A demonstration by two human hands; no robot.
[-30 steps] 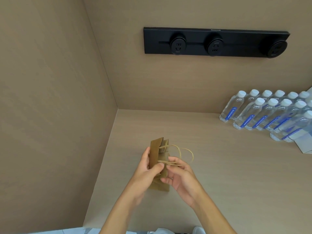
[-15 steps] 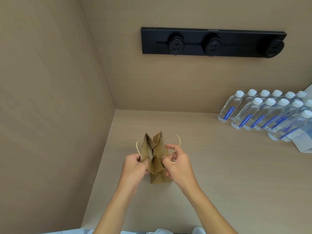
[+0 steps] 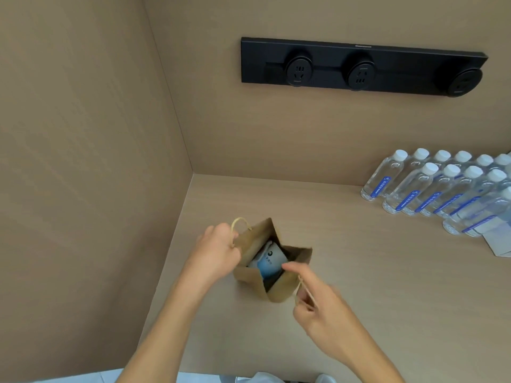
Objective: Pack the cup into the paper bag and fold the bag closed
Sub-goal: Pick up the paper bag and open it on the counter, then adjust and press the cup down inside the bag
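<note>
While the bag (image 3: 279, 286) stands open on the counter (image 3: 373, 272) near the left wall (image 3: 83, 161), both hands hold its mouth apart. Leftmost, the left hand (image 3: 218, 252) is closed on the bag's left rim, fingers curled over the paper where a rope handle (image 3: 240, 223) loops up just beside the knuckles. Between the hands the brown paper forms a wide pocket, its far corner raised to a point and its right corner spread out. Inside lies the cup (image 3: 269, 262), white and blue with a small dark mark, tilted on its side against the left wall of the bag, below the rim. At the near right, the right hand (image 3: 320, 310) pinches the other handle at the bag's near right edge, with its forefinger reaching across the rim toward the cup; whether that fingertip touches the cup I cannot tell. Farther right, well apart from the bag, bottles (image 3: 442, 189) with white caps and blue labels stand in rows at the far right of the counter. Above them, on the far wall, a black socket strip (image 3: 362, 66) carries three round outlets.
</note>
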